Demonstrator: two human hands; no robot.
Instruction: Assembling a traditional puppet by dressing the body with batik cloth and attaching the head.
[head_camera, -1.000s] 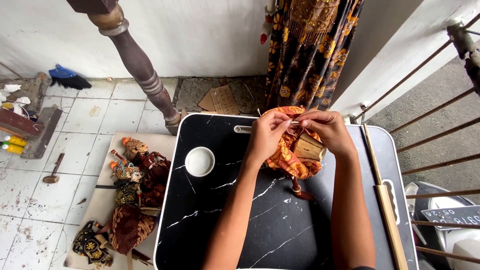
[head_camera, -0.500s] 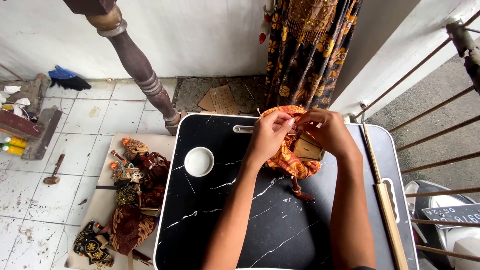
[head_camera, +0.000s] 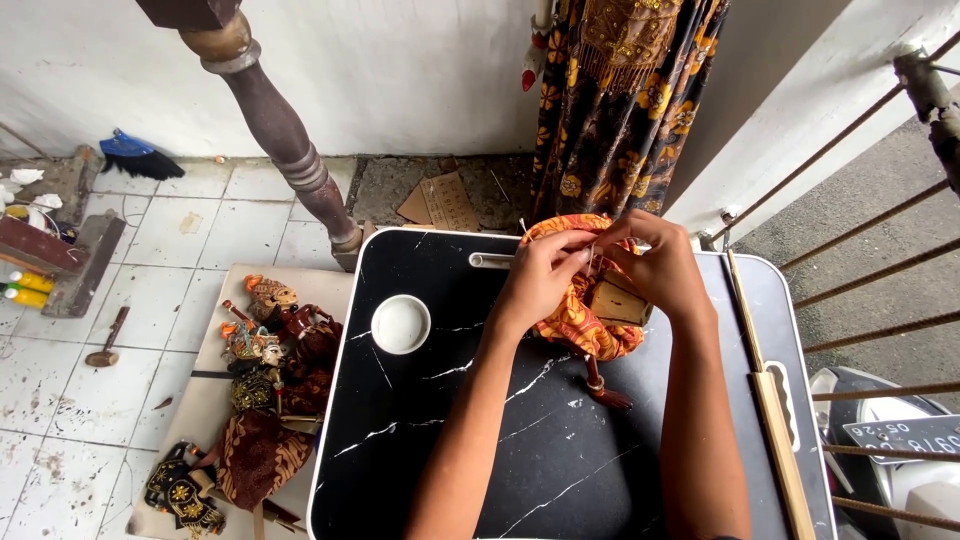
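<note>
Left hand (head_camera: 540, 275), right hand (head_camera: 655, 265), pinching patterned orange cloth (head_camera: 580, 325)

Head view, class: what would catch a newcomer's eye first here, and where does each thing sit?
First the two hands, left hand and right hand, meeting over an orange patterned cloth wrapped about a wooden block at the far side of the black marbled table. A white bowl sits to their left on the table. On the floor to the left, a heap of painted puppets lies on a board.
</note>
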